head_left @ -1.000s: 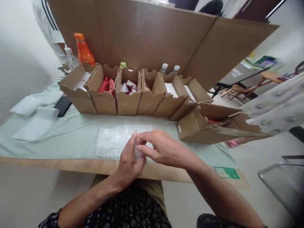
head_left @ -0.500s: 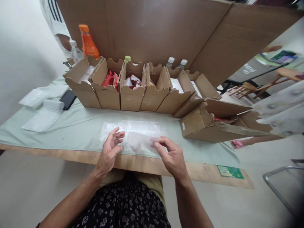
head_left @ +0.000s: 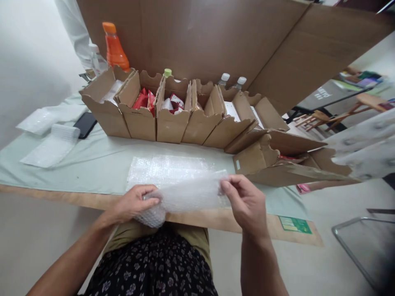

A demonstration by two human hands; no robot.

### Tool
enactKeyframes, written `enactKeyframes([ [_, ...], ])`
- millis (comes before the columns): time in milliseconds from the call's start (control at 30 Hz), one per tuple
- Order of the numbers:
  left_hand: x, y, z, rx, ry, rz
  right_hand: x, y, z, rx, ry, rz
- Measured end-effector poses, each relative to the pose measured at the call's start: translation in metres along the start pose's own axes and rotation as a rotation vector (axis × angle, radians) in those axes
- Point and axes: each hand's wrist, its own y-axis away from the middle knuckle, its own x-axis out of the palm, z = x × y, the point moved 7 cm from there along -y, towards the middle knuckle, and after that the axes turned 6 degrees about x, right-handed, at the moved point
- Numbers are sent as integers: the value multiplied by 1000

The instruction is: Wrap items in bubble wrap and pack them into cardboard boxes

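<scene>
A clear bubble-wrap pouch (head_left: 188, 195) hangs between both my hands just over the table's near edge. My left hand (head_left: 134, 202) is closed around its left end, which bunches below my fingers. My right hand (head_left: 245, 201) pinches its right end. Beneath it a stack of flat bubble-wrap pouches (head_left: 163, 168) lies on the pale green tablecloth (head_left: 92, 164).
A row of open cardboard bins (head_left: 173, 117) with red packets stands behind, one tipped bin (head_left: 265, 158) at right. An orange bottle (head_left: 115, 47), small bottles, a black phone (head_left: 84, 124) and more bubble wrap (head_left: 51, 148) lie at left. A tall cardboard sheet (head_left: 216, 37) backs the table. Another person stands at far left.
My hands have lifted one pouch off the stack and pulled it toward me, stretched between them. The left hand went from open to closed on it.
</scene>
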Motion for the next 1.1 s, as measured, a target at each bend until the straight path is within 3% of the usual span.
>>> enactKeyframes([
  [133,-53,-26,-11,73,-21,-166,3,-35,-53,128,9,-202],
  [233,-76,-60,-15,84,-181,-305,12,-60,-87,172,148,-249],
  [367,-76,-94,-6,43,-526,-442,23,-70,-124,187,273,-237],
  [500,-60,-95,6,64,-667,-503,19,-64,-144,198,423,-241],
  [600,-45,-87,7,203,-814,-502,7,-73,-120,74,526,-230],
  [733,-20,-84,18,293,-945,-395,5,-121,-24,-277,449,-129],
  [800,-11,-83,24,283,-983,-397,23,-162,28,-409,450,-9],
  [900,-1,-79,28,290,-1023,-464,84,-233,78,-538,568,206],
  [967,3,-76,28,297,-1034,-510,136,-279,84,-548,741,319],
  [1033,5,-76,29,300,-1028,-540,186,-314,70,-437,942,460],
  [1100,5,-77,32,297,-1007,-551,220,-333,53,-325,1030,562],
])
